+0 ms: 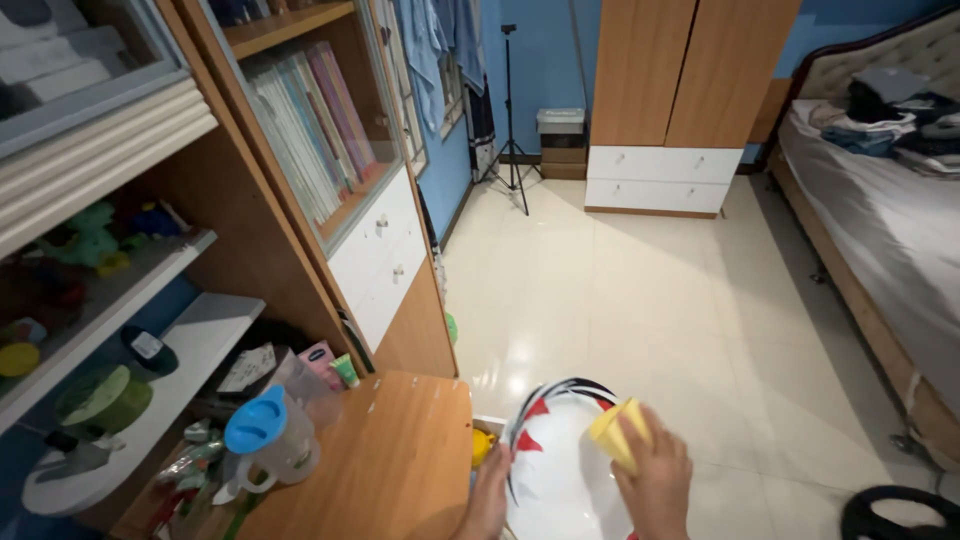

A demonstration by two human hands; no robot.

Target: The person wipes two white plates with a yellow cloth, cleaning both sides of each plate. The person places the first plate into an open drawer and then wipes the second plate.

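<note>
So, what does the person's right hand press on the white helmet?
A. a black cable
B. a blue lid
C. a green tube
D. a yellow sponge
D: the right hand holds a yellow sponge against the top of the white helmet, while the left hand steadies the helmet at its side.

Yellow sponge, white helmet with red-black, seemingly flame-like streaks, blue-lidded jug
</note>
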